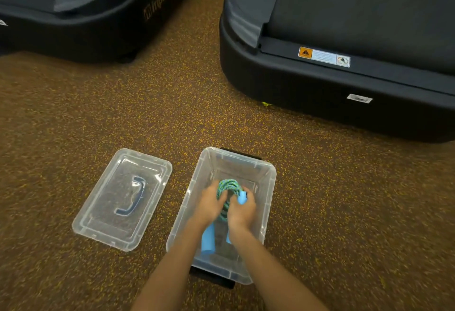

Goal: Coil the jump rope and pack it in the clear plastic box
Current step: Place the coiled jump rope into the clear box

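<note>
Both hands, your left hand (pixel 209 203) and right hand (pixel 241 209), are clasping the coiled jump rope (pixel 227 187) inside the clear plastic box (pixel 269 180) at lower centre, bundle lying lengthwise along the box, handles pointing toward you.

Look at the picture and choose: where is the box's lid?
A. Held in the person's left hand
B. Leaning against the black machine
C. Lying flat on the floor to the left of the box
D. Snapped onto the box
C: the lid lies flat on the speckled floor, left of the open clear plastic box, apart from it.
</note>
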A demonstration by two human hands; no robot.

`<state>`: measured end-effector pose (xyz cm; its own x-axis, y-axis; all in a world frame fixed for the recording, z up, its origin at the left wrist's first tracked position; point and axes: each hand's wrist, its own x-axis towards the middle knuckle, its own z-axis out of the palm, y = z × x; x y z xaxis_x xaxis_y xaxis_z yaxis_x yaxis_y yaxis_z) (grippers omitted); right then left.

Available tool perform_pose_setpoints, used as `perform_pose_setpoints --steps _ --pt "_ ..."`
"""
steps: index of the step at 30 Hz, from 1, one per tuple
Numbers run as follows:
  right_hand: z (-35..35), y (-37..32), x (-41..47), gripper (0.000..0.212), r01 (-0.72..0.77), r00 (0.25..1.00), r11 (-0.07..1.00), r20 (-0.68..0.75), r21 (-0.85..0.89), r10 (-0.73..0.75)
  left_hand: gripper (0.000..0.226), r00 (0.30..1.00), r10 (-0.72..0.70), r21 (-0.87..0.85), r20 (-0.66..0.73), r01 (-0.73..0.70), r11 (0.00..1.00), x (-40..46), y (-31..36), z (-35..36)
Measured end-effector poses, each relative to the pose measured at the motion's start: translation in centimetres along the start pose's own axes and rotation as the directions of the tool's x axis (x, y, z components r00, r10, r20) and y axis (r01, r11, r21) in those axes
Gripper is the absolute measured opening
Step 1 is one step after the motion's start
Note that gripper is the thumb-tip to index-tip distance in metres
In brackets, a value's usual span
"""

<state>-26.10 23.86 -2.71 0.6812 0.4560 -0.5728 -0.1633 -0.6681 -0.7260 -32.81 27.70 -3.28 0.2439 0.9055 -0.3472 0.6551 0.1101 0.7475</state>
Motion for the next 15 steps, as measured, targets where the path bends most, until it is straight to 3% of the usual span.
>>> perform_pose_setpoints --steps 7,15 --pt "0.6 1.2 0.5 0.028 0.002 1.0 1.0 -0.005 -0.012 -0.002 0.026 0.998 0.016 0.186 0.061 -0.027 0.982 0.9 -1.4 1.0" --pt "0.8 0.9 0.5 0.031 0.069 0.997 0.994 -0.012 -0.084 -0.071 0.039 0.999 0.0 0.234 0.054 -0.013 0.972 0.7 -0.8 1.1"
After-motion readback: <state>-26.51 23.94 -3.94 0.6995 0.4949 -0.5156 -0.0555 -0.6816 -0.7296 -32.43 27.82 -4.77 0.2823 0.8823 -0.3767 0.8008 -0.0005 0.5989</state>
